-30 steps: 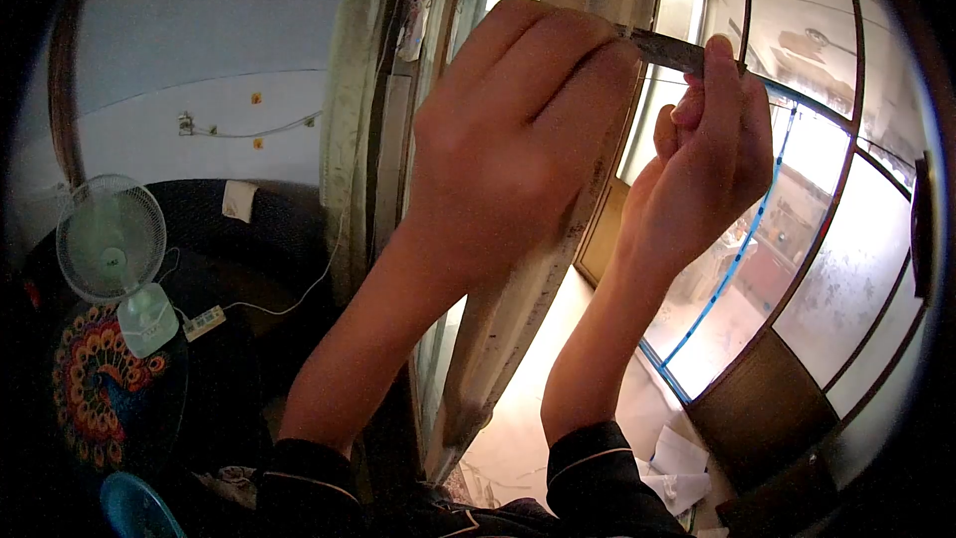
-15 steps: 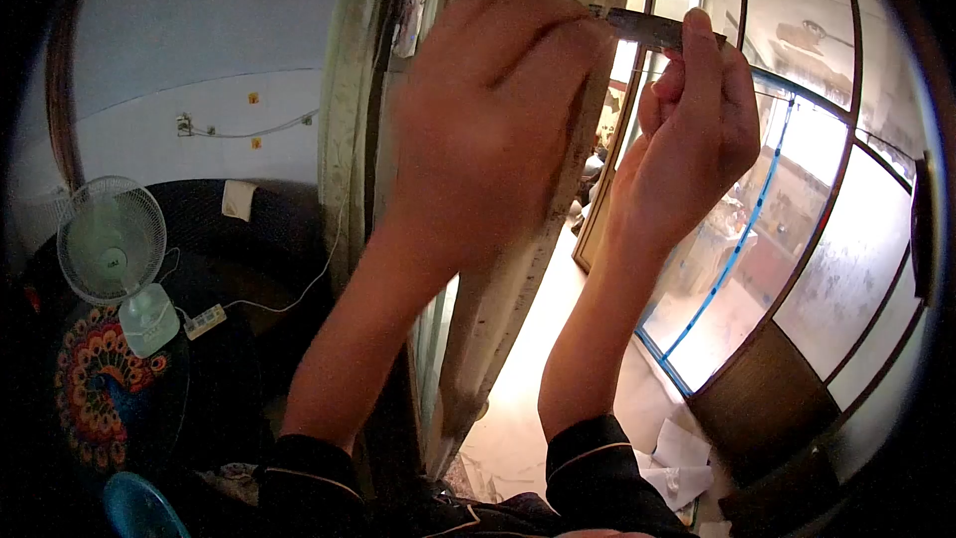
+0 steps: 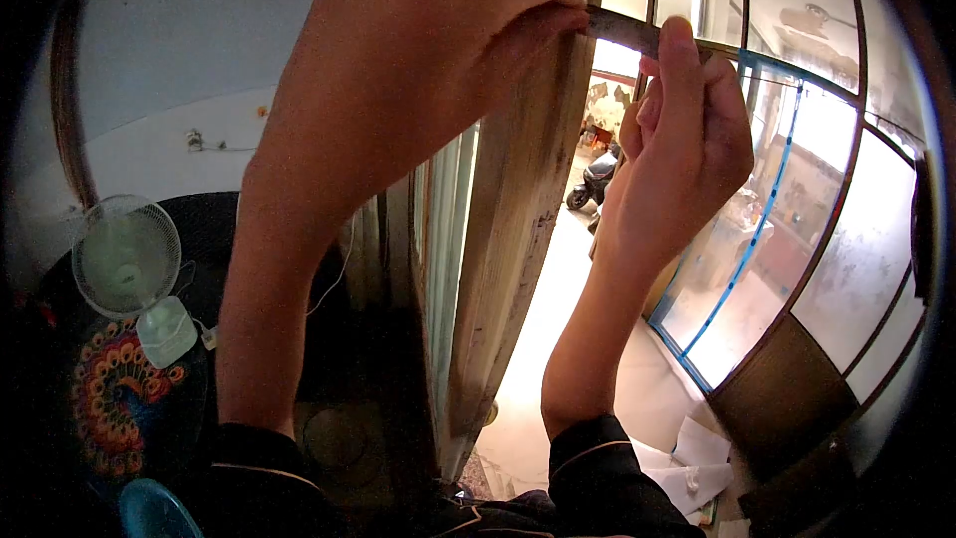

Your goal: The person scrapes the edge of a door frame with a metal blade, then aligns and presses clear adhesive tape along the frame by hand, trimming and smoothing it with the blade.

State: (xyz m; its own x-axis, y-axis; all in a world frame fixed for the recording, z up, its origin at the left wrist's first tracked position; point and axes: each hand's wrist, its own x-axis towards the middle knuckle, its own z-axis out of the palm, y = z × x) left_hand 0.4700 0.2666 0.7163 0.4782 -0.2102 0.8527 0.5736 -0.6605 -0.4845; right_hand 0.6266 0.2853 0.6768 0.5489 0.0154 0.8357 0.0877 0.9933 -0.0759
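A dark, flat strip (image 3: 622,30) stretches between my two hands in front of the upper part of the wooden door frame (image 3: 523,209). My left hand (image 3: 438,40) is closed, with its thumb and fingers pinching the strip's left end; the fingertips are partly hidden. Farther right, my right hand (image 3: 687,130) grips the strip with the thumb on its near face and the other fingers curled behind. The strip slopes slightly down to the right, and its exact kind is not clear.
On the left, a pale fan (image 3: 126,254) stands on a dark round table (image 3: 204,399) with a peacock pattern. A blue rounded object (image 3: 159,510) lies at the bottom left. Beyond the frame are a scooter (image 3: 597,179), blue-edged glass panels (image 3: 767,229) and white paper (image 3: 697,478) on the floor.
My left hand has moved up and left, and more of the strip shows beside it. My right hand keeps its grip. The view has shifted a little, bringing the scooter into clearer sight.
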